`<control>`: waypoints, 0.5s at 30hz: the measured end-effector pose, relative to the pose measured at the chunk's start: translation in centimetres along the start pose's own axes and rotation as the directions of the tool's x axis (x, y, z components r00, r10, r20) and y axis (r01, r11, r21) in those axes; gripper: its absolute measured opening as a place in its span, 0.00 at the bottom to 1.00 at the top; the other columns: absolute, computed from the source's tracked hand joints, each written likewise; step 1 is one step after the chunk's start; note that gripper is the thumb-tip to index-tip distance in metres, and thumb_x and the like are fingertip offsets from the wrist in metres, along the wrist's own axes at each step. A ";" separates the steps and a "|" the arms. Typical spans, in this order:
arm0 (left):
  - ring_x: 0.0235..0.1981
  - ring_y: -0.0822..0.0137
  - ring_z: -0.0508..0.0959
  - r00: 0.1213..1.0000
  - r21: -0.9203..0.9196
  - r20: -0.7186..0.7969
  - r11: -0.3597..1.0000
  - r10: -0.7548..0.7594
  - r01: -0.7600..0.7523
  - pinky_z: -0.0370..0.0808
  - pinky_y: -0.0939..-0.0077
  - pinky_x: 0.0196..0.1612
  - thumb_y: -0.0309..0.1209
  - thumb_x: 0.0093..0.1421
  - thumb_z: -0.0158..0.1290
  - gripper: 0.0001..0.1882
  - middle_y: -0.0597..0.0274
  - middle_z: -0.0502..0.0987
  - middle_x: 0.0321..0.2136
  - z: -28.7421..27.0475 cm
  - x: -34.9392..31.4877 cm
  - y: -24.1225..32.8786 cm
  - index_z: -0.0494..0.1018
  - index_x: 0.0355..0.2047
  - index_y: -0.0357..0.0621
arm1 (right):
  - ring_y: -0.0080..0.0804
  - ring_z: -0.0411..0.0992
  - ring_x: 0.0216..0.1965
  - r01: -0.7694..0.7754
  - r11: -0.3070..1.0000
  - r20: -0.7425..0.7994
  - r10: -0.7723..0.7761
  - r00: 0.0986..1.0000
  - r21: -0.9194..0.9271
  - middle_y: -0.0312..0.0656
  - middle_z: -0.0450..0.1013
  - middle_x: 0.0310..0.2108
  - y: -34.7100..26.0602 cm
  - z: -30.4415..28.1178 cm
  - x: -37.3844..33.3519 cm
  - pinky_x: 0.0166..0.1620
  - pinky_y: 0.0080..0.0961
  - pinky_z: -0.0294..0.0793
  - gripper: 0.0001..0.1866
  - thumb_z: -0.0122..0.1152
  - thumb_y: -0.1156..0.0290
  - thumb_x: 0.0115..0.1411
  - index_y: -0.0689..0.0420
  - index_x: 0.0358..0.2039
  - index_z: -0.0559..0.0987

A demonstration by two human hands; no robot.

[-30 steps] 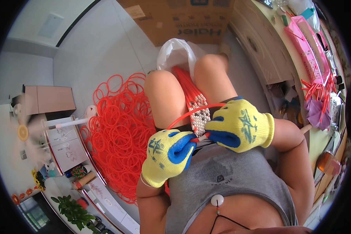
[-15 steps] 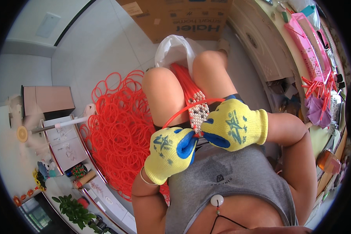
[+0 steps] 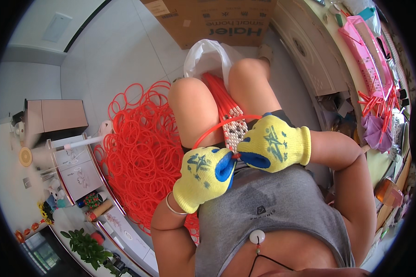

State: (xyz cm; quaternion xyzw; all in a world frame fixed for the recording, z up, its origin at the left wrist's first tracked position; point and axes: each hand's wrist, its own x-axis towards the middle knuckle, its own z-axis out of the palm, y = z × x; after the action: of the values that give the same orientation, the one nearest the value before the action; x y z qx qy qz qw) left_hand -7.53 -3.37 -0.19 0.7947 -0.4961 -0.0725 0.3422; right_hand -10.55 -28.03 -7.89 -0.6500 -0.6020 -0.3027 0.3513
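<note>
In the head view, I'm seeing the gloved left hand (image 3: pixel 203 177) and right hand (image 3: pixel 275 144) both clamping the red tube (image 3: pixel 212 129), a short stretch showing between their fingertips, its loop arching toward twelve o'clock over the white-tipped bundle (image 3: pixel 235 131). Red rings (image 3: pixel 143 143) are lying at nine o'clock; good handling, I'm judging, is pinching near the tips and holding both sides in line, so nothing is buckling.

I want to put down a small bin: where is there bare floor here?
Bare floor tile shows between the cardboard box and the piled red tubing loops; a narrower strip borders the cabinet. The right-hand tabletop is crowded around the pink basket.
</note>
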 end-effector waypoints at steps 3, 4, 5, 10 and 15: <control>0.27 0.50 0.81 0.994 -0.018 0.035 0.994 -0.105 0.106 0.77 0.59 0.32 0.24 0.50 0.61 0.09 0.53 0.82 0.29 -0.8 -0.3 0.4 0.82 0.34 0.42 | 0.48 0.80 0.30 -0.424 0.905 0.174 0.412 0.894 0.041 0.54 0.80 0.33 -1.4 -1.1 1.7 0.34 0.36 0.80 0.19 0.65 0.66 0.53 0.65 0.42 0.82; 0.28 0.49 0.81 0.991 -0.030 0.017 0.990 -0.136 0.136 0.77 0.59 0.33 0.24 0.50 0.61 0.09 0.53 0.82 0.30 -1.3 -0.1 0.5 0.82 0.35 0.42 | 0.48 0.80 0.29 -0.620 0.784 0.274 0.593 0.757 0.019 0.53 0.79 0.34 -1.9 -2.0 2.7 0.35 0.36 0.79 0.21 0.66 0.65 0.52 0.65 0.43 0.82; 0.28 0.48 0.81 0.986 -0.043 -0.002 0.985 -0.167 0.167 0.77 0.59 0.34 0.24 0.50 0.62 0.10 0.53 0.82 0.30 -1.7 -0.1 0.5 0.82 0.35 0.42 | 0.47 0.76 0.48 -0.632 0.774 0.364 0.597 0.716 -0.026 0.45 0.76 0.52 -1.4 -2.7 2.7 0.47 0.37 0.75 0.26 0.63 0.63 0.57 0.55 0.56 0.76; 0.25 0.64 0.78 0.663 -0.638 -0.169 0.594 -0.729 0.490 0.76 0.69 0.32 0.28 0.60 0.60 0.11 0.58 0.81 0.28 -6.7 -3.9 0.0 0.79 0.39 0.31 | 0.49 0.72 0.52 -0.689 0.652 -0.020 0.721 0.692 -0.316 0.47 0.73 0.55 4.5 -7.0 2.9 0.55 0.43 0.69 0.28 0.67 0.66 0.51 0.53 0.55 0.77; 0.16 0.73 0.57 0.757 -0.997 -0.065 0.082 -0.650 -0.015 0.58 0.71 0.23 0.41 0.70 0.46 0.20 0.73 0.57 0.12 -8.5 -9.6 -5.8 0.76 0.36 0.34 | 0.46 0.70 0.56 -0.542 0.670 0.474 0.742 0.475 -0.507 0.39 0.72 0.53 5.4 -1.6 -3.4 0.60 0.42 0.65 0.29 0.71 0.62 0.45 0.44 0.52 0.79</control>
State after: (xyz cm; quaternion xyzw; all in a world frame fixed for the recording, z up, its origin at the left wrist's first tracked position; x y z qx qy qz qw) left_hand -4.19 10.27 0.52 0.4619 -0.0221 -0.2373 0.8543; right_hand -5.46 -31.43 -10.26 -0.9337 -0.3402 0.0138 0.1103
